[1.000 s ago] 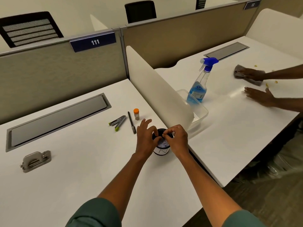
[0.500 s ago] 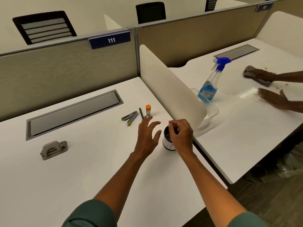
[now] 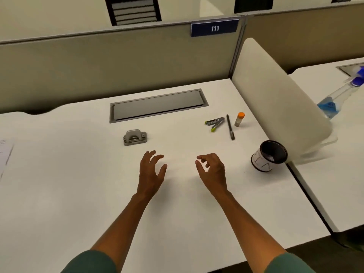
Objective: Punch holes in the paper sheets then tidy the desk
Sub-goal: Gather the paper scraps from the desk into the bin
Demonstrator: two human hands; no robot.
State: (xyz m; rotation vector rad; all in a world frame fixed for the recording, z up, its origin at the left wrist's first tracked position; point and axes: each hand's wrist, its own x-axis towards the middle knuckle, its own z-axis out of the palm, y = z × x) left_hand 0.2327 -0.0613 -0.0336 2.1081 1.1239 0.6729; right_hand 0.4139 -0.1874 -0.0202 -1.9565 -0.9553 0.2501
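A grey metal hole punch [image 3: 135,137] sits on the white desk [image 3: 78,194], just beyond my left hand [image 3: 151,170]. My left hand hovers over the desk with loosely spread fingers and holds nothing. My right hand [image 3: 212,170] hangs beside it, fingers loosely curled, empty. A small black-rimmed cup [image 3: 268,155] with paper bits inside stands to the right of my right hand, apart from it. A sheet of paper [image 3: 5,152] shows at the far left edge.
A grey stapler with green tips [image 3: 215,123], a black pen [image 3: 230,129] and an orange-capped glue stick [image 3: 239,119] lie behind my right hand. A cable tray lid [image 3: 158,105] is set into the desk. A white divider [image 3: 275,99] borders the right; a blue spray bottle [image 3: 340,95] stands beyond it.
Both hands have left the cup and moved left to the middle of the desk. The view has swung left, so the hole punch is now near the centre.
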